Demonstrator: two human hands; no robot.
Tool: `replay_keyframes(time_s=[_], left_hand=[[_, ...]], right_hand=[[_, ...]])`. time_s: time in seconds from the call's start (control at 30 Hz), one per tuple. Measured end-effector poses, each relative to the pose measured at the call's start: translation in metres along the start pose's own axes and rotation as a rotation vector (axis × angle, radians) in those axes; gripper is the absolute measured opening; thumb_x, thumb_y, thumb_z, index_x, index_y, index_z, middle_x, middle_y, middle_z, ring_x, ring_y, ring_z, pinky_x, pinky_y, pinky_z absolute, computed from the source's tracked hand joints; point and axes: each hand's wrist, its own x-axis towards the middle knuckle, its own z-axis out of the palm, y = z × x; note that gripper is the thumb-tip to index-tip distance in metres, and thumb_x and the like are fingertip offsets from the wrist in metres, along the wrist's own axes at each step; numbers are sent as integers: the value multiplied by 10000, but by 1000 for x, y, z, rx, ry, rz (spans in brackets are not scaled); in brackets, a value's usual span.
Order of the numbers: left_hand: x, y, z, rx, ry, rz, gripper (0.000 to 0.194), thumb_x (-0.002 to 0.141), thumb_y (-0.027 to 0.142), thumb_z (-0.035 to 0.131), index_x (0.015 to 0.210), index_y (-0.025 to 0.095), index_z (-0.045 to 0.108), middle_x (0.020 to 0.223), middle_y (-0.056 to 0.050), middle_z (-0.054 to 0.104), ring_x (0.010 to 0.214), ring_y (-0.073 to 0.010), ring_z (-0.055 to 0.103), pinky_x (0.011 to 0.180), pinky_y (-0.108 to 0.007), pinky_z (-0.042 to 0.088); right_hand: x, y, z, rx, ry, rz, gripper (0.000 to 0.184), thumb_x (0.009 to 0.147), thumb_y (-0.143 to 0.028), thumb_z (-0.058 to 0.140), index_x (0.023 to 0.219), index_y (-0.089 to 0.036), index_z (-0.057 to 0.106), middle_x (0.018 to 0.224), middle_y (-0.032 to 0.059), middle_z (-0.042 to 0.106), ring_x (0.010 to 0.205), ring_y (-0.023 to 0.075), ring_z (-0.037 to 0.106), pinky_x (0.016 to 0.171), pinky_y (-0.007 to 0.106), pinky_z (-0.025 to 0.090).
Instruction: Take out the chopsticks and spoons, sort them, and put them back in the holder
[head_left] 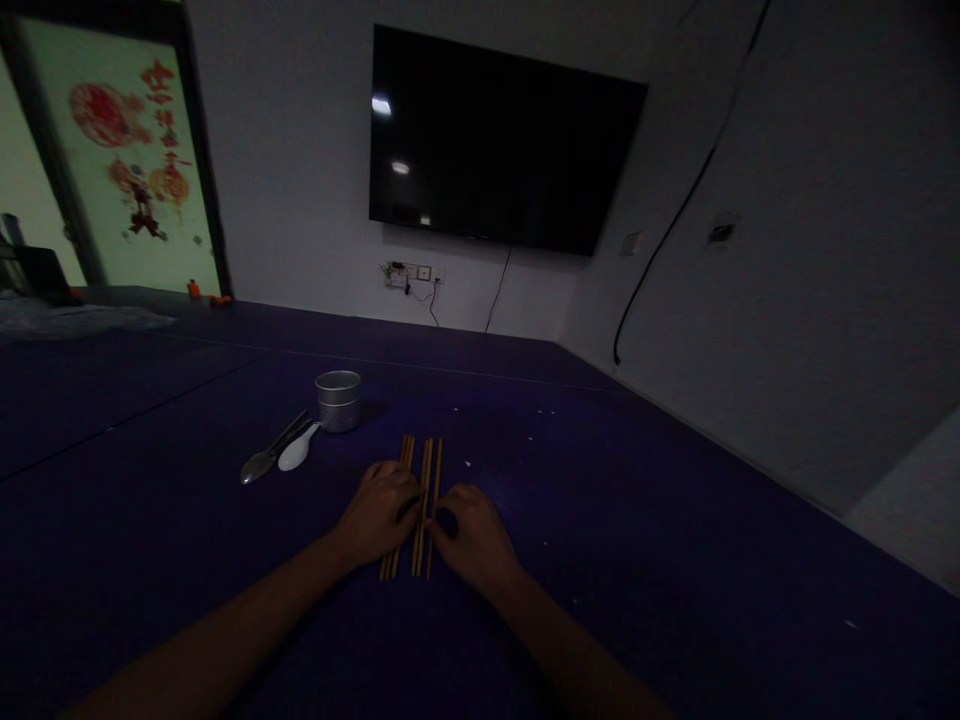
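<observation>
Several wooden chopsticks lie side by side on the dark blue surface, with narrow gaps between groups. My left hand (384, 512) is curled over the left group of chopsticks (407, 452) and covers their middle; its thumb and fingertips reach to the middle chopsticks (418, 545). At the right end of the row, a single chopstick (438, 462) is pinched at its middle by my right hand (474, 538), with thumb and finger bent toward it. The exact contact of the fingertips is hard to see in the dim light.
A grey metal cup (338, 402) stands beyond my left hand. Left of it lie a white spoon (295, 453) and a metal spoon (257, 467). Small white scraps (468, 463) dot the surface (675, 560). A television (502, 140) hangs on the back wall.
</observation>
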Motion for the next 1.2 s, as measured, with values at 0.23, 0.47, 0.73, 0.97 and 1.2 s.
replay_keyframes(time_s=[0.23,0.47,0.73,0.97,1.2], left_hand=[[0,2,1,-10,18,10,236,820,202,514,1003,222,662,1004,-48,657,1043,-234,519,972,-456,344],[0,0,3,-16,33,36,229,863,264,506,1021,218,665,1065,-47,661,1081,-230,514,987,-462,326],[0,-4,7,-20,81,64,258,882,274,479,1073,227,645,1058,-48,665,1068,-240,518,969,-479,341],[-1,-7,7,-66,146,59,584,854,137,422,1417,256,325,1158,-59,607,1109,-216,483,979,-447,344],[-1,-5,3,-37,113,88,348,795,101,473,1051,247,657,1086,-36,655,1091,-223,508,1031,-492,288]], right_hand=[[-2,-11,-1,-75,-38,67,206,821,-197,495,934,-180,667,842,79,676,813,213,627,752,317,468],[-6,-22,-4,-292,-84,231,302,876,-293,443,783,-164,700,788,152,690,718,250,664,639,334,476],[-5,-26,-11,-332,-56,334,294,878,-234,463,754,-169,722,762,99,721,689,189,678,573,237,411],[-6,-26,-7,-161,42,249,303,836,-290,516,611,-192,693,616,42,692,525,124,598,477,229,300],[-5,-22,1,-8,52,163,302,799,-243,547,519,-178,640,465,-22,571,425,84,446,440,235,200]])
